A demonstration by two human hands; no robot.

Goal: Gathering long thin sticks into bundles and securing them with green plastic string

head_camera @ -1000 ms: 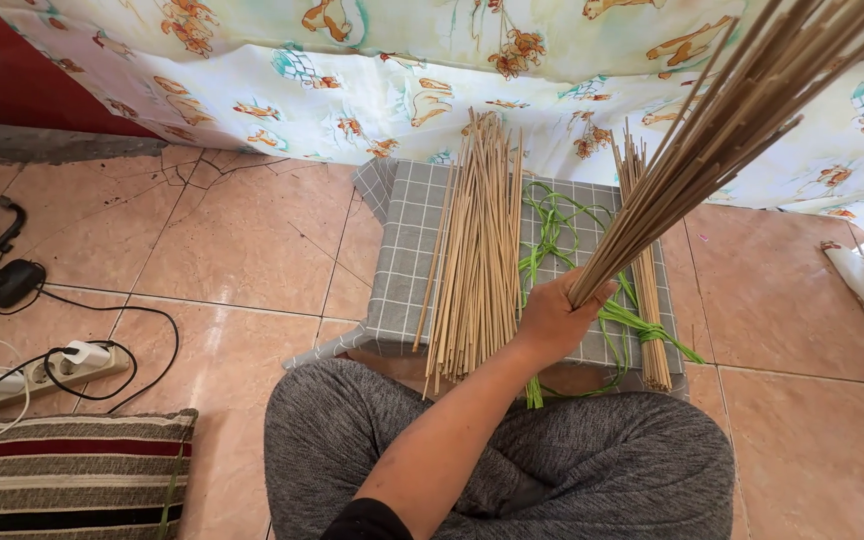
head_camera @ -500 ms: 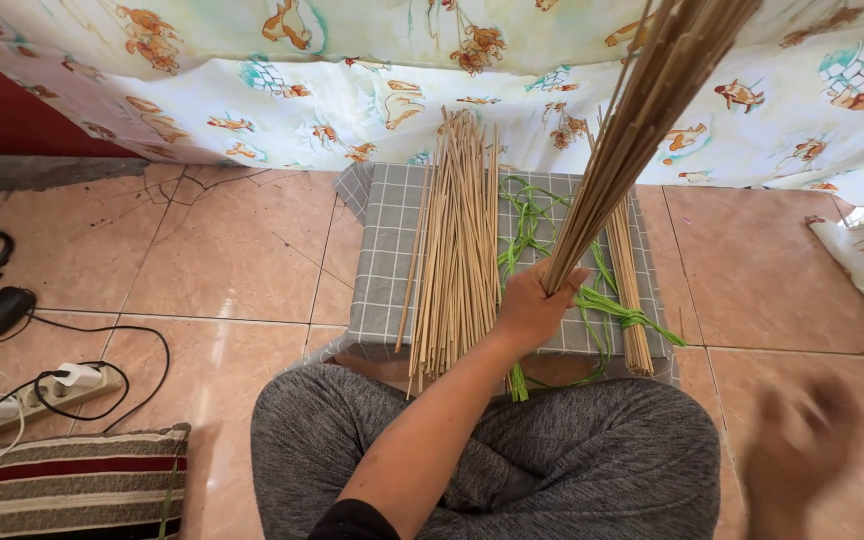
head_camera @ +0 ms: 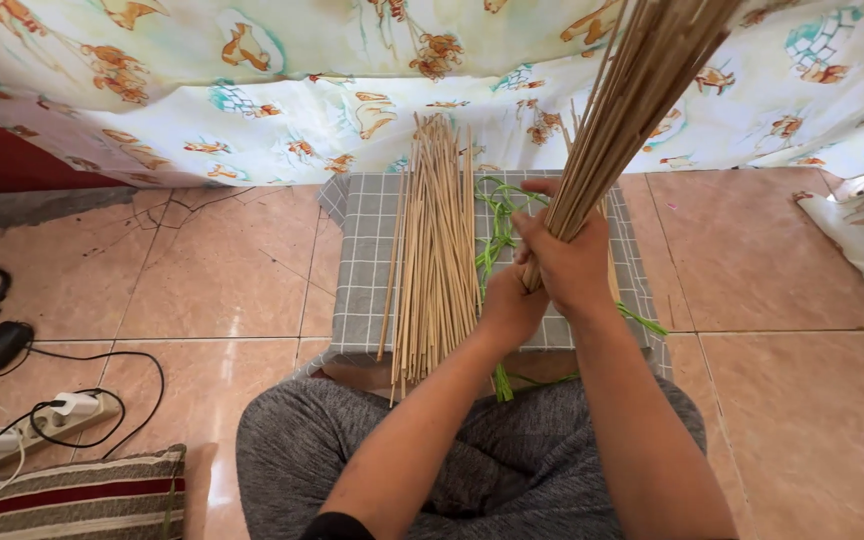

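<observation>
Camera: one, worn on the person's head.
Facing: steeply down and forward, over the lap to the tiled floor (head_camera: 212,290) and the patterned cloth (head_camera: 282,90) beyond.
Nearness: close; forearms fill the lower frame, the stick bundle (head_camera: 632,110) rises past the top edge.
Shared view: none, a single view.

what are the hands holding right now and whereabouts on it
Both hands grip one bundle of thin tan sticks at its lower end: the right hand wraps around it and the left hand closes just below.
</observation>
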